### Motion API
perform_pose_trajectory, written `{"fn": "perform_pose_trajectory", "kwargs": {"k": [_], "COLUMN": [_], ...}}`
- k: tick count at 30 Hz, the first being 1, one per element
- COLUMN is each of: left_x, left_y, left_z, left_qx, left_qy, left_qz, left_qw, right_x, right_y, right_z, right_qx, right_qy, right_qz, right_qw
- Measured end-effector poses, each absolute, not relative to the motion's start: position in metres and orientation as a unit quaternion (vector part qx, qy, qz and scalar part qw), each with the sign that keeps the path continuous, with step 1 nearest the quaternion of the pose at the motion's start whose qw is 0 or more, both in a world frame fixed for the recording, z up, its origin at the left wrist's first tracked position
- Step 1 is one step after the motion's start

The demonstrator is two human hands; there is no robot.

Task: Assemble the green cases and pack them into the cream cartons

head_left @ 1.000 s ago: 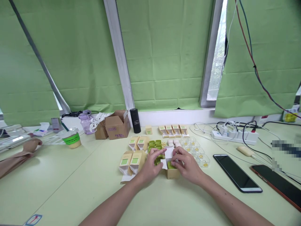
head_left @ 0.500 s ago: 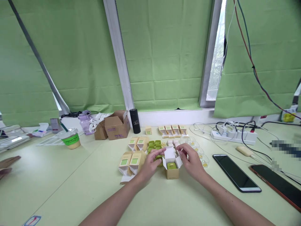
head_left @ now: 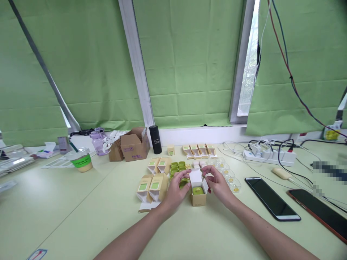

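A small kraft cardboard box (head_left: pixel 198 200) stands upright on the table with its white lid flap raised. Inside it sits a green square piece (head_left: pixel 197 190) with a rounded top. My left hand (head_left: pixel 177 188) is closed about the box's left upper edge, thumb at the side flap and fingers by the lid. On the other side, my right hand (head_left: pixel 219 181) has thumb and fingers bent together at the right white flap (head_left: pixel 205 186), which still slants outward. Behind my hands, partly hidden, are green pieces (head_left: pixel 182 164) and clear plastic cups (head_left: pixel 235 187) with yellow bits.
Kraft boxes with green labels (head_left: pixel 155 186) stand at left; more open boxes (head_left: pixel 198 150) stand behind. Two phones (head_left: pixel 272 198) (head_left: pixel 320 213) and a power strip (head_left: pixel 271 157) with cables lie right. A drink cup (head_left: pixel 81 160), carton (head_left: pixel 135 146) and black bottle (head_left: pixel 155 139) stand farther left.
The box's left flap, which stuck outward, has gone inward under my left thumb. My right fingers have moved slightly at the right flap. Another person's hand has left the left edge.
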State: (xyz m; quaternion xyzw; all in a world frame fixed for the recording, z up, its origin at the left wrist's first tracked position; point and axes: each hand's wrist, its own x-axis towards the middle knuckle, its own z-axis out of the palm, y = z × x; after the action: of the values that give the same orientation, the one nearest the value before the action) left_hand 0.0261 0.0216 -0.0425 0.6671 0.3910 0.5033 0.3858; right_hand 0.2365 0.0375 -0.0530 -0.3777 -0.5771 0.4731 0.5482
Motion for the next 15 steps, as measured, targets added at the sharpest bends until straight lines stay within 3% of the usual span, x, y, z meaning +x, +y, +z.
{"fn": "perform_pose_trajectory", "kwargs": {"k": [15], "left_x": [0.0356], "left_y": [0.0199], "left_z": [-0.0455], "left_qx": [0.675], "left_qy": [0.404], "left_qz": [0.494], "left_qw": [0.37], "right_x": [0.23], "right_y": [0.0294], "right_z": [-0.0491], "right_qx": [-0.362], "right_qy": [-0.569], "right_qz": [0.509], "right_qw": [0.534]}}
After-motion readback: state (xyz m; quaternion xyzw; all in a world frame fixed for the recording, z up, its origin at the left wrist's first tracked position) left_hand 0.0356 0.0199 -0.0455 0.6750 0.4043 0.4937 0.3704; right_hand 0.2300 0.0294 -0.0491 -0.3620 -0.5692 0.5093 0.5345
